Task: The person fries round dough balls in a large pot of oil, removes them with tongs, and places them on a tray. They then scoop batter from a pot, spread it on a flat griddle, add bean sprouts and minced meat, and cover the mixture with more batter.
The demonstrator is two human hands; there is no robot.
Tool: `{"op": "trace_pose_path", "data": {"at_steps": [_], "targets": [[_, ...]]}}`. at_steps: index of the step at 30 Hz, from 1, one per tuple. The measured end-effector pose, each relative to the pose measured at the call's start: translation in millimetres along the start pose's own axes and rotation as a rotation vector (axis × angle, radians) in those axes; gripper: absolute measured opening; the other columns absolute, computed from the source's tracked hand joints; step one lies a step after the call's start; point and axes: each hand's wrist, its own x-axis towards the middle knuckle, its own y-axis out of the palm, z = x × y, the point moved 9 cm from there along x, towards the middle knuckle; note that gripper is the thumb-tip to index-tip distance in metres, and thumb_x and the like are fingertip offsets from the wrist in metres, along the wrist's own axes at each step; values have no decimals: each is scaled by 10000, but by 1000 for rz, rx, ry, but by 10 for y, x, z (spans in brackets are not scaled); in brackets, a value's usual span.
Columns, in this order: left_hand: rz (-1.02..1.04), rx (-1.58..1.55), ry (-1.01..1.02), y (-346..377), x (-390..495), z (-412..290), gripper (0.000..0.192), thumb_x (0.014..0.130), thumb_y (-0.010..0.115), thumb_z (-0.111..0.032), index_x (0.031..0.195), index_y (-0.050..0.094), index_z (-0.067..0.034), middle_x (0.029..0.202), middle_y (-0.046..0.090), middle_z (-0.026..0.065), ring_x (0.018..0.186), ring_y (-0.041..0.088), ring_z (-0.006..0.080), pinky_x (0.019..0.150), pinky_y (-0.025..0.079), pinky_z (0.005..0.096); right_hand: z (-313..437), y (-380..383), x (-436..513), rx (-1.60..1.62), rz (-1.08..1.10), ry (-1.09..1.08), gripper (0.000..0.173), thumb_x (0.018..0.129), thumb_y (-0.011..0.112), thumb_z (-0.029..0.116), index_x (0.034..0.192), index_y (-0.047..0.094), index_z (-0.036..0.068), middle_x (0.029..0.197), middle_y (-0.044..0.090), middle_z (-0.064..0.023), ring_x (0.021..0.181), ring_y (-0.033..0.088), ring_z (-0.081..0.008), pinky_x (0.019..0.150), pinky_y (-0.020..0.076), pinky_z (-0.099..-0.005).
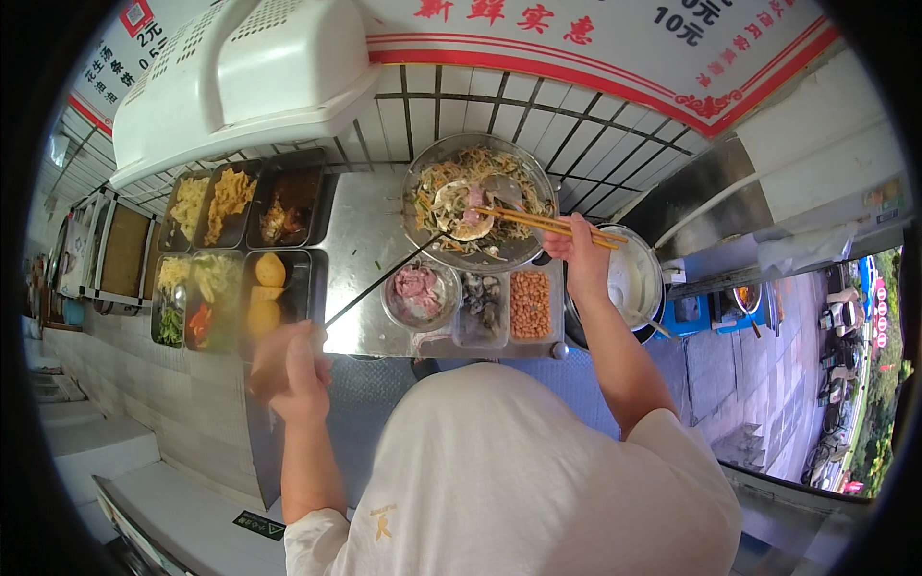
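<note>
My right hand (pixel 578 253) holds a pair of wooden chopsticks (pixel 544 223); their tips touch a strip of pinkish raw meat (pixel 475 200). The meat lies on shredded filling in a round, pale-lined ladle (pixel 461 219). A thin dark handle (pixel 382 279) runs from that ladle down to my left hand (pixel 299 371), which grips its end. Beneath the ladle is a large metal bowl (pixel 421 241) of shredded vegetables (pixel 515 169), with a metal spoon (pixel 504 189) resting in it. Nearer me sit a bowl of raw meat (pixel 416 284), a tub of dark grey pieces (pixel 481 302) and a tub of peanuts (pixel 530 302).
Metal trays of food (pixel 289 201) stand left on the steel counter (pixel 360 223). To the right, a pot of white batter (pixel 634 277) holds a ladle. A white plastic cover (pixel 288 79) hangs above the trays. The tiled wall (pixel 461 108) rises behind the bowl.
</note>
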Motion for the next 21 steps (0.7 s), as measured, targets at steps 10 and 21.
{"op": "trace_pose_path", "data": {"at_steps": [10, 21], "targets": [[-18, 158, -47, -7, 92, 95, 305, 886, 603, -298, 959, 613, -2, 698, 612, 70, 446, 487, 87, 375, 343, 215, 368, -68, -213, -69, 94, -196, 383, 984, 501, 326, 1025, 646, -26, 771, 691, -100, 663, 657, -140, 630, 524, -254], [-63, 170, 77, 25, 189, 92, 221, 926, 575, -203, 908, 629, 11, 570, 513, 34, 351, 381, 59, 312, 249, 206, -407, 254, -1043, -1170, 428, -525, 244, 900, 580, 343, 811, 673, 135, 720, 661, -89, 652, 635, -314, 577, 507, -395]]}}
